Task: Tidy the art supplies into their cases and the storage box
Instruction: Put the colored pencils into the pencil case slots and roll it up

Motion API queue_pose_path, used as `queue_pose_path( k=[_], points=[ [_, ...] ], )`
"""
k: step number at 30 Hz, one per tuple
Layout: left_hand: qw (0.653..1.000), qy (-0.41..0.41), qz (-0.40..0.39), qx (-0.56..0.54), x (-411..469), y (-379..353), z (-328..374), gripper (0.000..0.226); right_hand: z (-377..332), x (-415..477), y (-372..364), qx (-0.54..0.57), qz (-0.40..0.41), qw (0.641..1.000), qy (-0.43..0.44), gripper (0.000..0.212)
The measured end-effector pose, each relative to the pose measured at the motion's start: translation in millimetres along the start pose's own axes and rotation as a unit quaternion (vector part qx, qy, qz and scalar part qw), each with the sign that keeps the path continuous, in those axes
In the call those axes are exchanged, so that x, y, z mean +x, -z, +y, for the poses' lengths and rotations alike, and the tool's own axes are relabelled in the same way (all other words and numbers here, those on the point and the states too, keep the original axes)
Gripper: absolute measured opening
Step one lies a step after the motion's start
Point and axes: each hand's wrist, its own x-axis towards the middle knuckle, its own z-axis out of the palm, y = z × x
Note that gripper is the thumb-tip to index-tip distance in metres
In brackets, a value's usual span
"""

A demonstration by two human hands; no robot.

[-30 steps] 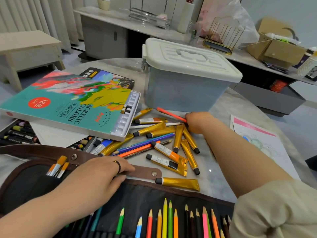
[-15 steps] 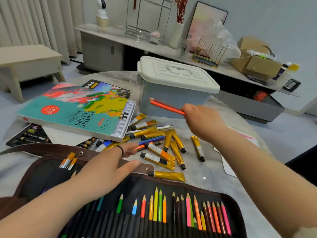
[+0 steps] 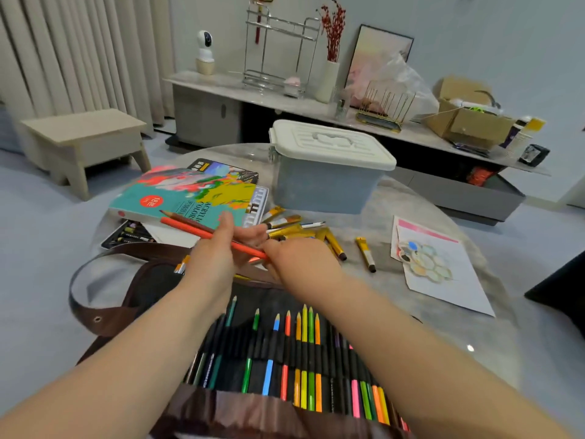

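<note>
now that r hand [image 3: 300, 264] has brought orange pencil [image 3: 202, 233] back from storage box [image 3: 319, 188], l hand [image 3: 218, 251] is off pencil roll [image 3: 240, 350]; both hands pinch pencil; slotting into roll likely next.

I see a pale wooden stool [image 3: 82, 131] by the beige pleated curtains [image 3: 79, 52] and an open brown cardboard box [image 3: 474, 125] on the grey sideboard [image 3: 202, 118].

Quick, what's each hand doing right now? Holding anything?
Left hand: holding the orange pencil and a brown pencil between thumb and fingers.
Right hand: pinching the orange pencil's near end.
</note>
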Motion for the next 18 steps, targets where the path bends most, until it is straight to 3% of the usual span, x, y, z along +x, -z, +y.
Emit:
queue_pose_path(
  k=[4, 7, 10, 13, 15, 18],
  points=[
    [0.991, -0.039, 0.09, -0.095, 7.5, 19.5, 25.7, 0.048, 12.7, -9.8, -7.4, 0.021, -0.016, 0.999, -0.021, 0.028],
    [0.986, -0.049, 0.11, -0.116, 13.5, 35.2, 41.6, 0.046, 28.5, -27.4, -14.8, 0.194, 0.033, 0.976, -0.089, 0.046],
    [0.999, 0.033, 0.037, 0.006, 11.6, 36.9, 36.9, 0.043, 39.4, -39.6, -26.8, 0.433, 0.1, 0.882, -0.156, 0.041],
    [0.984, 0.09, -0.038, 0.15, 5.0, 32.6, 19.2, 0.034, 43.2, -43.3, -40.7, 0.561, 0.101, 0.789, -0.229, 0.027],
    [0.955, 0.116, -0.072, 0.264, 1.3, 32.2, 5.8, 0.022, 42.3, -47.1, -46.8, 0.634, 0.101, 0.723, -0.255, 0.028],
    [0.892, 0.125, -0.096, 0.424, -1.6, 32.8, -14.1, 0.011, 43.3, -55.1, -55.4, 0.654, 0.097, 0.697, -0.277, 0.022]
  ],
)
